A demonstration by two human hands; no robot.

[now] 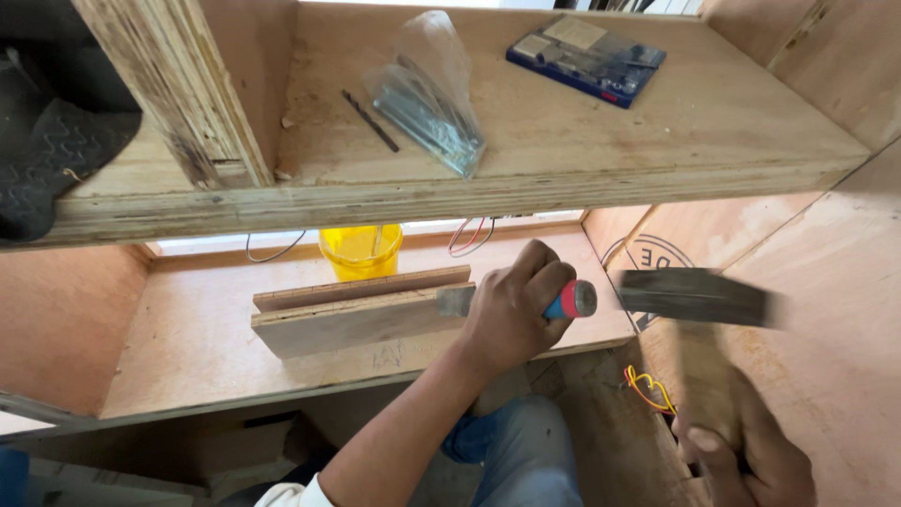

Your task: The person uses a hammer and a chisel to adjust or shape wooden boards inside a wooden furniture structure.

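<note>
My left hand [511, 305] is wrapped around a chisel [574, 299] with a blue and red handle. Its flat blade [455, 300] rests against the right end of two stacked plywood offcuts [357, 314] lying on the lower shelf. My right hand [751, 460], low at the right, grips the wooden handle of a hammer. The hammer head [699, 296] is motion-blurred and sits just right of the chisel's butt end, a small gap between them.
A yellow bucket [361, 249] stands behind the offcuts. The upper plywood shelf [563, 183] carries a clear bag of metal fasteners [427, 99], a loose drill bit [369, 120] and a blue bit case [587, 58]. Loose wires [648, 387] hang near the right panel.
</note>
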